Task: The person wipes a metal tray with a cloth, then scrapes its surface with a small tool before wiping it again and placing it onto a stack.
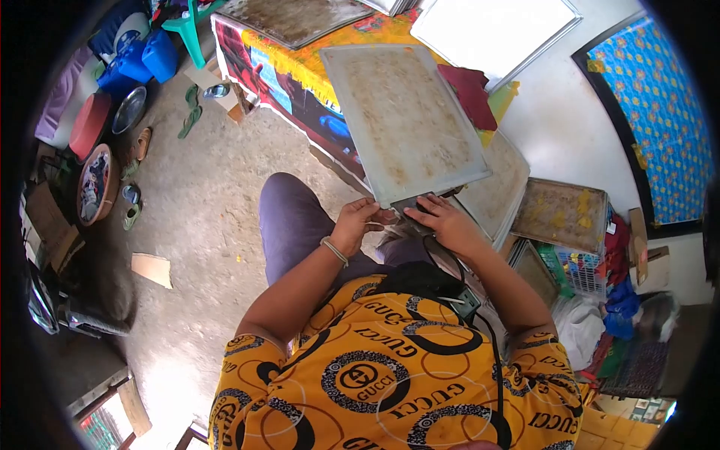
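A large flat grey tray [409, 120], stained brown over its middle, lies slanting with its far part on the cloth-covered table. Its near edge reaches my two hands. My left hand [358, 226] is at the near left corner, fingers curled and pinched together; what they hold, if anything, is too small to make out. Over a dark flat object [412, 204] at that same edge, my right hand [448, 225] is closed, its fingers pressed on top and its thumb hidden. A black cable [431, 251] hangs below the right hand, towards a small device [463, 304] at my waist.
The table [300, 120] wears a printed cloth and bears another stained tray [292, 19] and a bright white panel [487, 30]. Further trays [562, 214] and a plastic crate [574, 270] stand on the right. Sandals [191, 112], basins [97, 184] and cardboard [151, 270] lie on the left floor.
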